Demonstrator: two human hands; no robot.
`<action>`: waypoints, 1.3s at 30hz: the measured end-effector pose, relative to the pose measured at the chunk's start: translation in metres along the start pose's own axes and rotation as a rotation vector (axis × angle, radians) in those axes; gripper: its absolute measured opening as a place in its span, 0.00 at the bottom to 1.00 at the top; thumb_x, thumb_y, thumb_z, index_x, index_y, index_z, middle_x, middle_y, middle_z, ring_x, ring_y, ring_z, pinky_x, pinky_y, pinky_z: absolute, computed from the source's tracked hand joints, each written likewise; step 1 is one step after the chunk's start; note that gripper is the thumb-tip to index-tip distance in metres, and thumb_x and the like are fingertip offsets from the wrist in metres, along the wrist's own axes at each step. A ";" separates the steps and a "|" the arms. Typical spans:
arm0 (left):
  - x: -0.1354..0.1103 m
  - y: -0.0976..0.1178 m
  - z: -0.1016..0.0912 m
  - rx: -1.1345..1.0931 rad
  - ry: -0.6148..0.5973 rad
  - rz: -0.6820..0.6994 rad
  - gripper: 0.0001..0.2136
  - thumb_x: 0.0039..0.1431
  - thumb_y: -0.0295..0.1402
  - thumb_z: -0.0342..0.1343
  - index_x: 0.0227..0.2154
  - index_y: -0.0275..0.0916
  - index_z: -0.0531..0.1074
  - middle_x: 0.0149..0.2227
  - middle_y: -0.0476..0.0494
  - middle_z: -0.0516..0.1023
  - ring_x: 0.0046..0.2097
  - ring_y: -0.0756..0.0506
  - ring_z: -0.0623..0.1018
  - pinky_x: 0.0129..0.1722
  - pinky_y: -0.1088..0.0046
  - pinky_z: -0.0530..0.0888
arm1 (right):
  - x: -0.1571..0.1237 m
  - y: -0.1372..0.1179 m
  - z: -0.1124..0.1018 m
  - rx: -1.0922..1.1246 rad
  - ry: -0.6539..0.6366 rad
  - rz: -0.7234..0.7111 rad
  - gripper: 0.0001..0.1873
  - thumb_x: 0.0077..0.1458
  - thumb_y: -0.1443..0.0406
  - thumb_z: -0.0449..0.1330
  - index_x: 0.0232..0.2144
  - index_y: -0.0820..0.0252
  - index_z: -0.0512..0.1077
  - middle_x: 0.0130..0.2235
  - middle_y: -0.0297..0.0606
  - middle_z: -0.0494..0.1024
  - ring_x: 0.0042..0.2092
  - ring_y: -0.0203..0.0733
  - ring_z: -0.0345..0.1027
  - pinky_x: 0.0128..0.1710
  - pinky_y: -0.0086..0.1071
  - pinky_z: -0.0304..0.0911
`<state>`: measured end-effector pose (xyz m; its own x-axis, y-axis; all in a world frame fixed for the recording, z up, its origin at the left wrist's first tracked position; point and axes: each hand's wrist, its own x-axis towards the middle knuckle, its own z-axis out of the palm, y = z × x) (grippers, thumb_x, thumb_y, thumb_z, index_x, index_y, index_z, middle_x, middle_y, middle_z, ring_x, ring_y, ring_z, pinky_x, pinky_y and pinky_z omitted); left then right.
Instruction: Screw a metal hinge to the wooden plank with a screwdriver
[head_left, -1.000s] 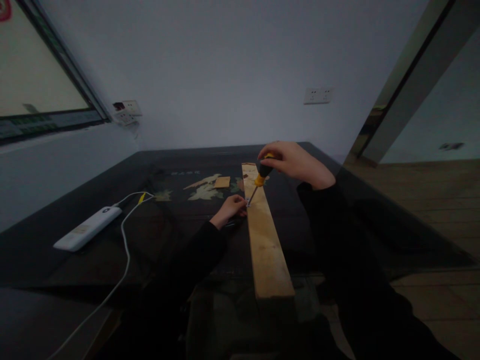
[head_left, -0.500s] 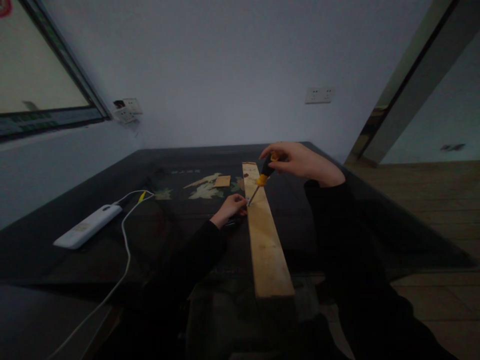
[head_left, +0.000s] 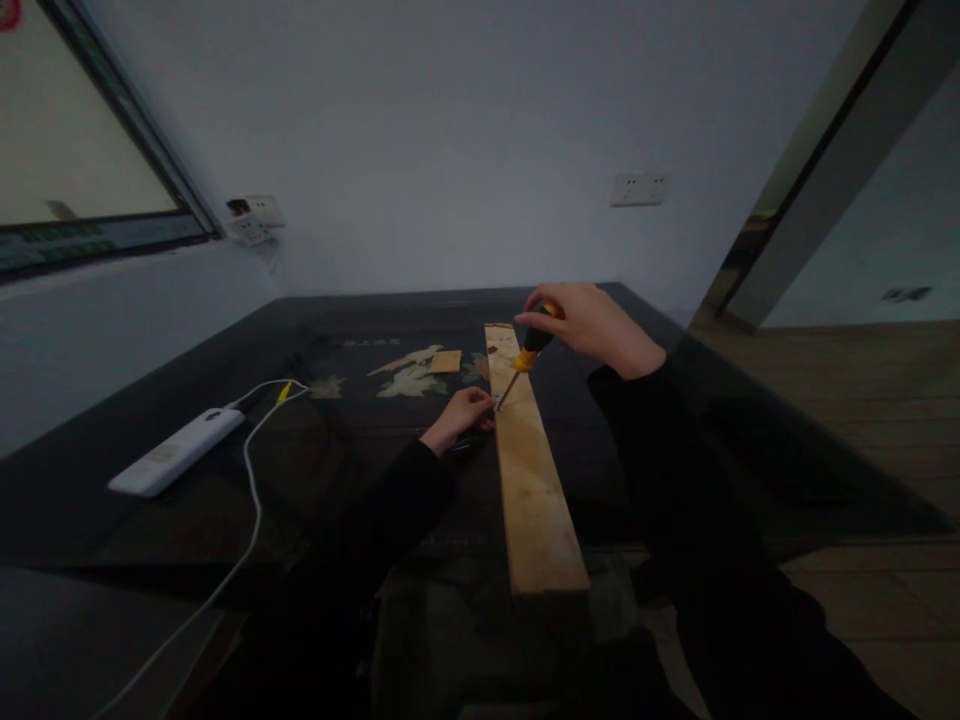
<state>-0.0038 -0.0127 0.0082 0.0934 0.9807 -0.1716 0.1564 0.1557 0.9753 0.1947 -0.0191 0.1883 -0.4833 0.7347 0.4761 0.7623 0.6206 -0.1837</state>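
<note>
Head view: a long, flat, pale wooden board [head_left: 536,490] is laid lengthwise on a glossy black worktop [head_left: 375,320] with a leaf print, its near end projecting past the worktop's near edge, presumably so that the middle of the board is brought within reach of both hands. A black-and-yellow screwdriver with a thin metal shank [head_left: 532,348] is gripped by the handle in the right hand [head_left: 589,320] and held at a slant, probably so that it can be turned while its tip is kept on the small silvery piece [head_left: 497,404] at the board's left edge. The fingers of the left hand [head_left: 460,414] are curled together at that piece, apparently to steady it; whether it is pinched cannot be told. A small, square, tan slab [head_left: 445,362] is set apart, toward the worktop's far edge. Compared with half a second earlier, the right wrist is swung leftward and the grip slightly altered, while the tip, left hand and board are essentially unmoved.
</note>
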 end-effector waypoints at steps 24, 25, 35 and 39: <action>0.000 -0.002 -0.001 -0.014 0.011 0.006 0.04 0.59 0.28 0.54 0.30 0.34 0.66 0.24 0.47 0.75 0.21 0.53 0.76 0.21 0.82 0.72 | -0.004 0.013 -0.008 0.170 -0.146 -0.136 0.20 0.52 0.59 0.60 0.47 0.59 0.70 0.43 0.41 0.76 0.38 0.41 0.67 0.35 0.31 0.59; 0.000 -0.002 -0.001 -0.015 0.013 0.005 0.04 0.59 0.28 0.54 0.30 0.34 0.66 0.23 0.47 0.75 0.20 0.53 0.76 0.21 0.81 0.72 | -0.004 0.013 -0.010 0.214 -0.169 -0.156 0.19 0.52 0.61 0.60 0.47 0.59 0.70 0.43 0.40 0.76 0.38 0.40 0.67 0.35 0.31 0.59; -0.002 0.002 0.000 -0.013 0.022 -0.005 0.04 0.59 0.27 0.54 0.31 0.34 0.66 0.22 0.49 0.74 0.20 0.54 0.75 0.21 0.82 0.71 | -0.001 0.000 -0.001 -0.123 -0.016 0.130 0.24 0.55 0.46 0.52 0.33 0.58 0.76 0.33 0.42 0.76 0.33 0.42 0.66 0.29 0.33 0.51; 0.001 -0.001 0.000 -0.018 0.020 -0.012 0.05 0.58 0.29 0.56 0.32 0.34 0.65 0.23 0.49 0.74 0.20 0.53 0.75 0.20 0.82 0.71 | -0.002 0.010 -0.004 -0.030 -0.103 0.035 0.22 0.53 0.48 0.56 0.42 0.57 0.74 0.36 0.41 0.76 0.35 0.42 0.66 0.31 0.32 0.55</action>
<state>-0.0040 -0.0122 0.0075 0.0717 0.9810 -0.1805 0.1401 0.1692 0.9756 0.2052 -0.0151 0.1885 -0.4971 0.7808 0.3784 0.7913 0.5869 -0.1715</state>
